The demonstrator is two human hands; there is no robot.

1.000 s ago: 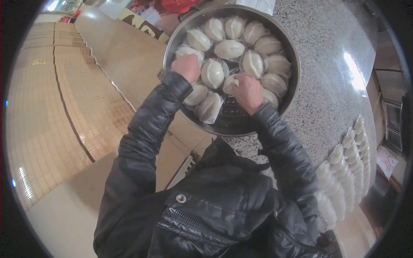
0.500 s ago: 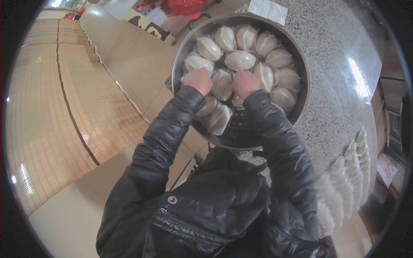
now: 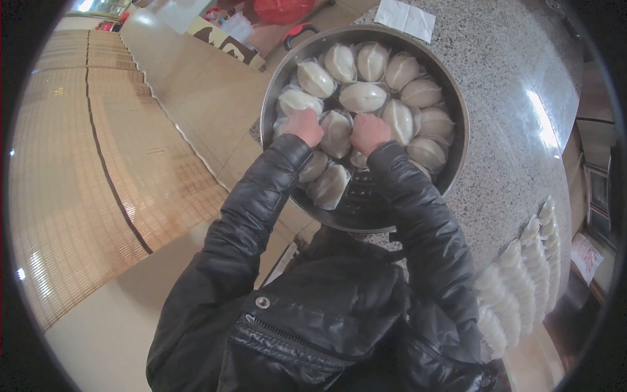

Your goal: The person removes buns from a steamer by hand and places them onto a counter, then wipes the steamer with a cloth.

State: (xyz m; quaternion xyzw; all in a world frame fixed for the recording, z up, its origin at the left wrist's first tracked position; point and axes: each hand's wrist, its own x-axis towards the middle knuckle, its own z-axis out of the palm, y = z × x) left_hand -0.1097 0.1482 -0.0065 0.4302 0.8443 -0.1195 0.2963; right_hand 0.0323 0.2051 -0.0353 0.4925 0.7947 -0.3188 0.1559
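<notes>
A round dark metal steamer pan (image 3: 462,130) holds several large white dumplings (image 3: 363,97), each on a clear liner. My left hand (image 3: 304,127) is closed, fingers down, at the left side of a middle dumpling (image 3: 336,134). At that dumpling's right side my right hand (image 3: 370,132) is closed too. Both hands appear to pinch the edges of its liner, though the fingertips are mostly hidden. Nearer to me lies another dumpling (image 3: 328,187), beside the bare perforated base (image 3: 362,186). My right hand partly covers a further dumpling (image 3: 358,159).
The pan stands on a speckled stone counter (image 3: 503,104), by its left edge. Rows of more white dumplings (image 3: 522,281) lie at the right. White paper (image 3: 405,19) sits behind the pan, whose red-and-black handle (image 3: 300,32) sticks out. A bamboo mat (image 3: 104,163) is at the left.
The pan with its dumplings has shifted slightly toward me. My right hand has moved slightly nearer and left; my left hand is almost in the same place. Both hands remain closed.
</notes>
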